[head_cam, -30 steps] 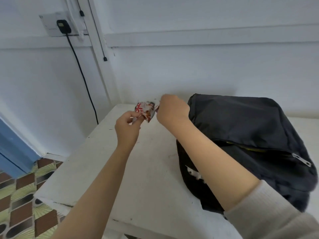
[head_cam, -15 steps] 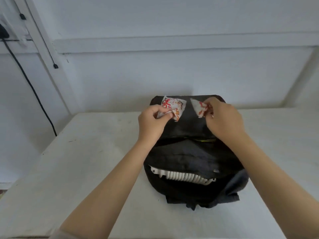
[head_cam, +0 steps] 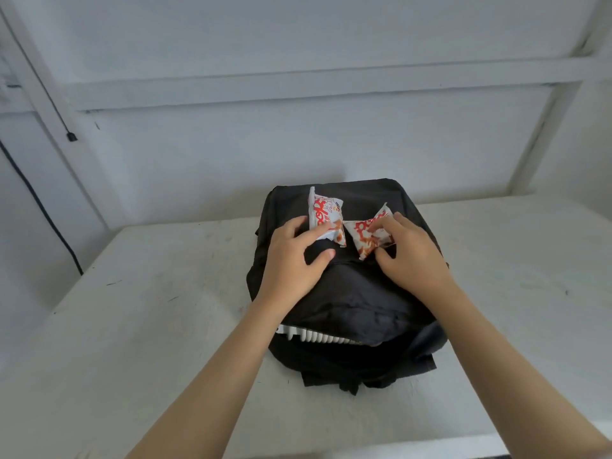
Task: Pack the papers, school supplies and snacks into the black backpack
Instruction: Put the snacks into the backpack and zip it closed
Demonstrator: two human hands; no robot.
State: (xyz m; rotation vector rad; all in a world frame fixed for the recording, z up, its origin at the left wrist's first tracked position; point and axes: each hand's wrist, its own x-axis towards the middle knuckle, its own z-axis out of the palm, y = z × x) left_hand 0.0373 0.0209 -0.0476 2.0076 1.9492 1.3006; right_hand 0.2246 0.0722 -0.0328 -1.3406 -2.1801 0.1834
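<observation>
The black backpack (head_cam: 351,293) lies flat on the white table, its main opening toward me showing a white ribbed edge (head_cam: 314,336). My left hand (head_cam: 291,256) rests on the bag's front and pinches a white-and-red snack packet (head_cam: 324,213) between its fingers, thumb pressed into the fabric. My right hand (head_cam: 410,256) holds a second white-and-red snack packet (head_cam: 367,233) against the bag beside the first. The two packets nearly touch over the front pocket area.
The white table (head_cam: 132,309) runs left and right of the bag, backed by a white wall close behind. A black cable (head_cam: 39,207) hangs down the wall at the left. The table's near edge is at the bottom right.
Both hands have come down from above the bag onto its front, bringing the two snack packets closer together. The view has shifted slightly nearer to the backpack.
</observation>
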